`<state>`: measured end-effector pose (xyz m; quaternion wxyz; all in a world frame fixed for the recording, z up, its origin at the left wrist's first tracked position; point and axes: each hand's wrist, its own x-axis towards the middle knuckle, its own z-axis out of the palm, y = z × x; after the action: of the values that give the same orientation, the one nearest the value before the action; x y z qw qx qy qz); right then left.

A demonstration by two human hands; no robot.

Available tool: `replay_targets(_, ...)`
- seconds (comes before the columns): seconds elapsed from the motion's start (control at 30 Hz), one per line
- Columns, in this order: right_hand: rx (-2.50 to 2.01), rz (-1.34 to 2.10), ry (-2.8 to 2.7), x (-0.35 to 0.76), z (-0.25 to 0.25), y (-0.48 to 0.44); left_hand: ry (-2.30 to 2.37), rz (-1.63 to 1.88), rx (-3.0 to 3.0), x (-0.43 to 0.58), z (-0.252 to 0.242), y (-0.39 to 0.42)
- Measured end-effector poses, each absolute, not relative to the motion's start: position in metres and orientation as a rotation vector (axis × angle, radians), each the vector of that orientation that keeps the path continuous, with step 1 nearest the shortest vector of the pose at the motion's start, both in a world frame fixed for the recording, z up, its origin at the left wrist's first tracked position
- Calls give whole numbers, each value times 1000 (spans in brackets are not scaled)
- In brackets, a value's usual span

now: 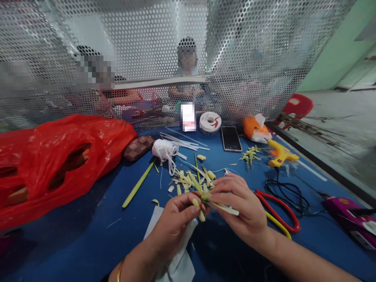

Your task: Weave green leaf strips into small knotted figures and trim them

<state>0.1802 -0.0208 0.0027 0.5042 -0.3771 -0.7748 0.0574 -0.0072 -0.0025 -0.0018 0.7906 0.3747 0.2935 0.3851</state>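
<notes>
Between my two hands is a small bundle of pale green leaf strips [203,194], crossed at a knot-like middle with ends sticking out several ways. My left hand [179,213] pinches it from the left, a folded strip end showing by the thumb. From the right, my right hand [239,203] grips the same bundle, and one flat strip juts out below its fingers. Behind the hands lie cut leaf scraps [185,180]. A white cloth or tissue [179,258] lies beneath my left wrist. Scissors with red and yellow handles [282,209] rest beside my right hand, partly hidden by it.
A red plastic bag [102,137] fills the left side. White string [164,149], a green stalk [138,186], a tape roll [210,122], a phone [231,138], a yellow glue gun [280,153] and a purple device [349,215] lie around. Perforated sheeting [243,51] stands behind, with people beyond.
</notes>
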Motion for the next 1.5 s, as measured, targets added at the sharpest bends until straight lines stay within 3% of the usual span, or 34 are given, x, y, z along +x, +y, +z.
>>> replay_targets(0.13,-946,-293,-2002,180,5,-27,634,860,789,-7,-2,-3)
replay_targets(0.23,-926,-419,-2057,180,5,-29,640,892,774,-9,-2,-3)
replay_targets(0.37,-995,-145,-1880,183,6,-28,665,956,892,-12,-4,-1)
replay_targets(0.53,-1060,603,-1552,193,8,-20,725,1016,1316,-17,-4,1)
replay_targets(0.73,-923,1226,-1670,194,19,-17,767,1008,1575,-16,2,2)
replay_targets(1.07,-1145,939,-1485,174,6,-19,890,963,1670,-12,1,0)
replay_targets(1.5,-1222,1062,-1304,174,8,-18,847,825,1519,-10,1,2)
